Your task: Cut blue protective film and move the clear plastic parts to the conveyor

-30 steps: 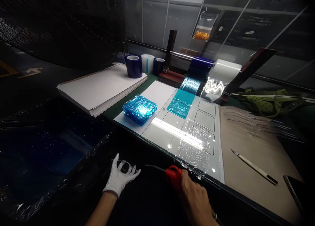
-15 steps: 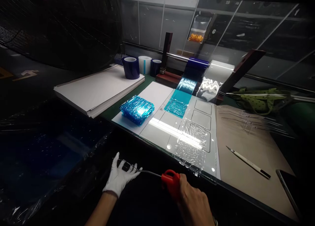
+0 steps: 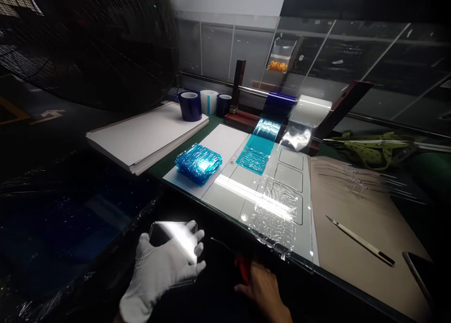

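Observation:
In a white glove, my left hand (image 3: pixel 155 271) grips a thin clear rectangular panel (image 3: pixel 176 238) by its edges, fingertips curled over its right side. Light glares off the panel's face. My bare right hand (image 3: pixel 262 290) is closed round a red air blow gun (image 3: pixel 242 269), whose thin metal nozzle points left toward the panel. Both hands are in front of the table edge, below the tabletop. Nearest on the table are a stack of shiny blue film-covered pieces (image 3: pixel 198 164) on white paper and a glass sheet (image 3: pixel 225 191) over outlined rectangles.
Blue film (image 3: pixel 255 154) and clear film (image 3: pixel 298 137) run from rolls on a rod stand. A paper stack (image 3: pixel 141 135) carries a blue roll (image 3: pixel 190 107). Right, a craft knife (image 3: pixel 359 241) and a phone (image 3: pixel 417 276) lie on brown board. A large fan (image 3: pixel 105 46) stands at left.
My left hand has turned, bringing the panel from edge-on to face-up and closer to me. My right hand has lowered slightly with the air blow gun, its nozzle now farther from the left hand.

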The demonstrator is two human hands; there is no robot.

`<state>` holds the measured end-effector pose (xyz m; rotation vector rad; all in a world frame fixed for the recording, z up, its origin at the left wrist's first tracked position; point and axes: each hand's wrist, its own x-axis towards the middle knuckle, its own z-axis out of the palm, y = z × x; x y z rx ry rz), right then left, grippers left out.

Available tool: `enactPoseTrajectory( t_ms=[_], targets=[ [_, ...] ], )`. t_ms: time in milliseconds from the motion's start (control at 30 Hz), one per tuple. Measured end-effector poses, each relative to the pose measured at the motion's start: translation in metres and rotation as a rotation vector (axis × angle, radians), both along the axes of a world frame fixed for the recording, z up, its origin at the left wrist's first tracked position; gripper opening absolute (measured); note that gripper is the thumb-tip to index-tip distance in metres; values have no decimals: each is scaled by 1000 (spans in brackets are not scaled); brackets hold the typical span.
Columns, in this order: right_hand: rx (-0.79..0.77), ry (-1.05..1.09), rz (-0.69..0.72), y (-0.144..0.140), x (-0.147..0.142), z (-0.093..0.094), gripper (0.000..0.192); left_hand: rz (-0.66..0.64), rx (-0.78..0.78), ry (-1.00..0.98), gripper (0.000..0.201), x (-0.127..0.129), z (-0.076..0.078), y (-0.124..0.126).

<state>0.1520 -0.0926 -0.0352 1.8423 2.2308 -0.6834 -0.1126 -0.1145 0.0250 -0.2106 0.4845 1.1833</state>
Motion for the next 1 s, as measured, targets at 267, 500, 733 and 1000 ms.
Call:
enactPoseTrajectory(
  t_ms=[267,500,733,1000],
  targets=[
    [264,317,169,-4,29,68,91,-219,266,264,111,27,48,17],
    [677,365,192,1,19,93,109,270,142,1159,79,86,45,58],
    [784,375,105,29,-3,79,128,293,235,1418,55,131,55,91],
    [826,237,-16,70,1,69,121,83,236,1373,75,175,49,139]
  ],
)
